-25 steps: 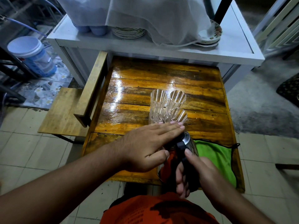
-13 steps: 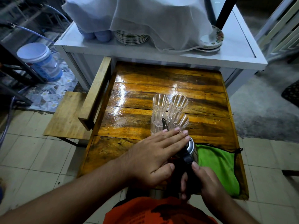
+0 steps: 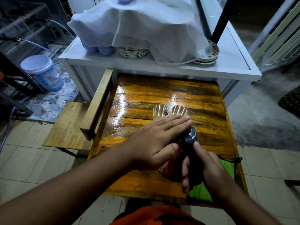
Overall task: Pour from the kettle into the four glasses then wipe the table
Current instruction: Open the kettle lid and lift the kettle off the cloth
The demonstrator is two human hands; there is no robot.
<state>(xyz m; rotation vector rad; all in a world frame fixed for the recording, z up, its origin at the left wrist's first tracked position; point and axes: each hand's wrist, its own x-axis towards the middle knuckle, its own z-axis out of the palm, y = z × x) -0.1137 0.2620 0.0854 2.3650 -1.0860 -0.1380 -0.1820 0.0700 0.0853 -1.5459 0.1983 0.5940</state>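
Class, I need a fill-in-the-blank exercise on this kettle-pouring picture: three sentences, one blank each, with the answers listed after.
1. The right hand grips the kettle by its black ____.
2. The left hand lies flat on the kettle's ____.
3. The cloth on the table is ____ in colour.

Answers: handle; lid; green

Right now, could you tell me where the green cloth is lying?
In the head view, the green cloth lies on the wooden table's near right corner, partly hidden under the right hand gripping the kettle.
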